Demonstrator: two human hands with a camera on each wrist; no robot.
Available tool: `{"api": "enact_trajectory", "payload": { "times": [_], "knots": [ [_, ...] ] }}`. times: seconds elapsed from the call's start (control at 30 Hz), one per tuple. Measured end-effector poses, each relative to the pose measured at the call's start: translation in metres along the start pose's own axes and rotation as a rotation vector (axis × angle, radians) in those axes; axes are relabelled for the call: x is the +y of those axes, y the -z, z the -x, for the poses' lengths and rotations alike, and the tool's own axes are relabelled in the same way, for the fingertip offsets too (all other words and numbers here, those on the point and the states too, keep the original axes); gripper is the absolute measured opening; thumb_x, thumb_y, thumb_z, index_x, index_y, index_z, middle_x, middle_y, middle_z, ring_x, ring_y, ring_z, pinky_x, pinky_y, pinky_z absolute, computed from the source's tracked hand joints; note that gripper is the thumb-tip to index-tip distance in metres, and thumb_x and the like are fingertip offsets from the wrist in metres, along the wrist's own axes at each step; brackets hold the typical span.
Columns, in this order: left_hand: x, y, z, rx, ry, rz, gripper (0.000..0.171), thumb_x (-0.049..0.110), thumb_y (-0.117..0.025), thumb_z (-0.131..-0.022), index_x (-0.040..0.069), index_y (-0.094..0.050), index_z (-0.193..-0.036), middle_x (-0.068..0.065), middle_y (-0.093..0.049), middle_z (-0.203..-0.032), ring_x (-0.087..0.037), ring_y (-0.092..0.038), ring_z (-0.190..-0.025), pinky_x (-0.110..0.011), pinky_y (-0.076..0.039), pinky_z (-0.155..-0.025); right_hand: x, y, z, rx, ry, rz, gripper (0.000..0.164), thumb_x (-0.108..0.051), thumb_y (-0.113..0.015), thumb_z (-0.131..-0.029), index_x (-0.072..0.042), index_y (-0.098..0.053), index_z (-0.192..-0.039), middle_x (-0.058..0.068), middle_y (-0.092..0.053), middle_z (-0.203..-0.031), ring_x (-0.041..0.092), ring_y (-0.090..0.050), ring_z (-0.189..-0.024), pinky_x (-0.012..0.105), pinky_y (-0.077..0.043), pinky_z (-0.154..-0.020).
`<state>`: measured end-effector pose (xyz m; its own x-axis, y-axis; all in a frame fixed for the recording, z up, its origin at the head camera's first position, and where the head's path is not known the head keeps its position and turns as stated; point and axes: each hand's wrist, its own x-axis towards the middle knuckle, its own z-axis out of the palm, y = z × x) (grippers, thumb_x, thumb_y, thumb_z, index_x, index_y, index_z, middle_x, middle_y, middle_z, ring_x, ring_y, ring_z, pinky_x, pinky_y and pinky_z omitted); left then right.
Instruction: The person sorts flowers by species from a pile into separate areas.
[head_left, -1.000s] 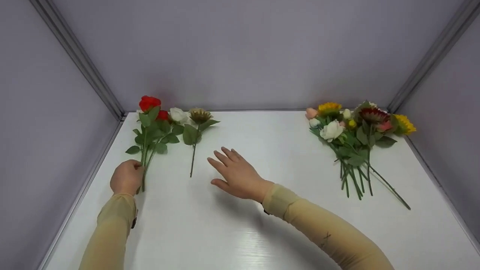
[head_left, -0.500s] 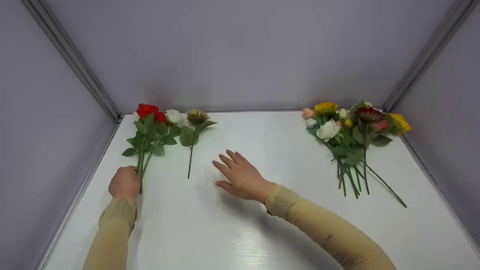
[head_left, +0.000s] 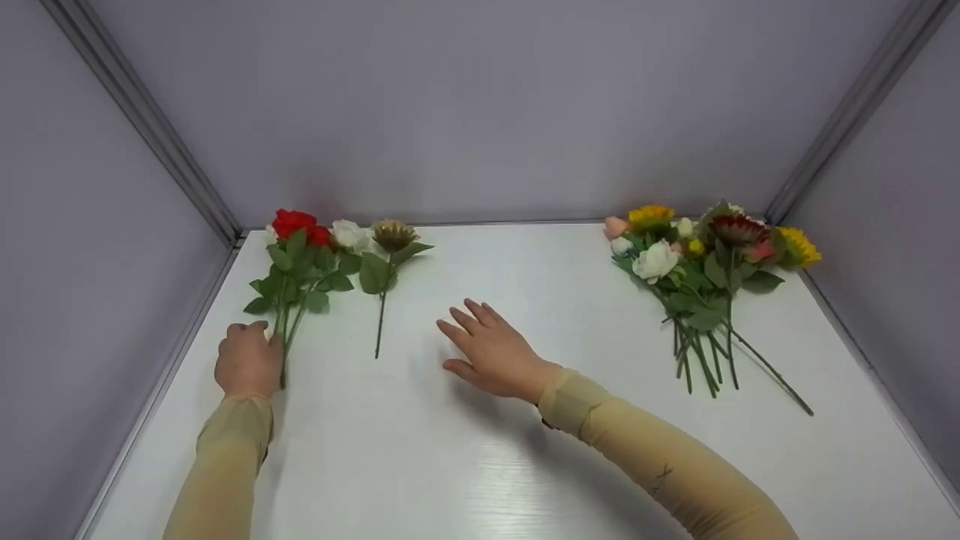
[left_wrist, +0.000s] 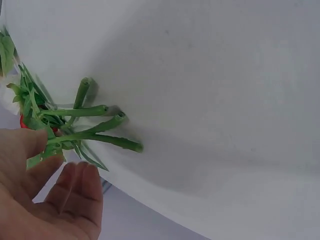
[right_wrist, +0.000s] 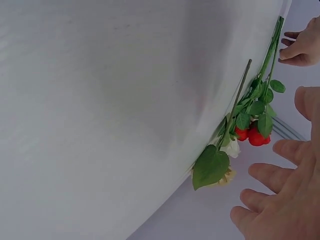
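Observation:
Red roses with green leaves lie at the table's left side, stems toward the front. My left hand is beside their stems, its fingers loosely bent and spread from the thumb. In the left wrist view, the thumb is close to the cut green stems, and the fingers are off them. Beside the red roses lie a white rose and a beige flower on a thin dark stem. My right hand hovers over the middle of the table, fingers spread, holding nothing.
At the right back lies a bunch of mixed flowers, with yellow sunflowers, a white rose and a dark red bloom. One long stem sticks out toward the front right. Grey panels wall the white table at the back and sides.
The red roses have come down lower onto the table, and my left hand's fingers have loosened from the stems. My right hand has drifted slightly right.

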<state>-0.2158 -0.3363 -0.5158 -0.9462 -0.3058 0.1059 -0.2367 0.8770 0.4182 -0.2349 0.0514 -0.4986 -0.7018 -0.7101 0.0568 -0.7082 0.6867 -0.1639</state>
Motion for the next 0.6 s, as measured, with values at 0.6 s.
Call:
{"api": "enact_trajectory", "payload": {
  "times": [0.6],
  "knots": [
    [0.156, -0.060, 0.042, -0.149, -0.590, -0.086, 0.073, 0.045, -0.061, -0.102, 0.014, -0.033, -0.162, -0.017, -0.024, -0.166, -0.039, -0.018, -0.153, -0.056, -0.005, -0.124, 0.137, 0.022, 0.063, 0.314, -0.347, -0.103, 0.033, -0.023, -0.065, -0.102, -0.001, -0.069, -0.127, 0.019, -0.067, -0.122, 0.041, -0.059, -0.115, 0.055, -0.047, -0.098]
  ]
}}
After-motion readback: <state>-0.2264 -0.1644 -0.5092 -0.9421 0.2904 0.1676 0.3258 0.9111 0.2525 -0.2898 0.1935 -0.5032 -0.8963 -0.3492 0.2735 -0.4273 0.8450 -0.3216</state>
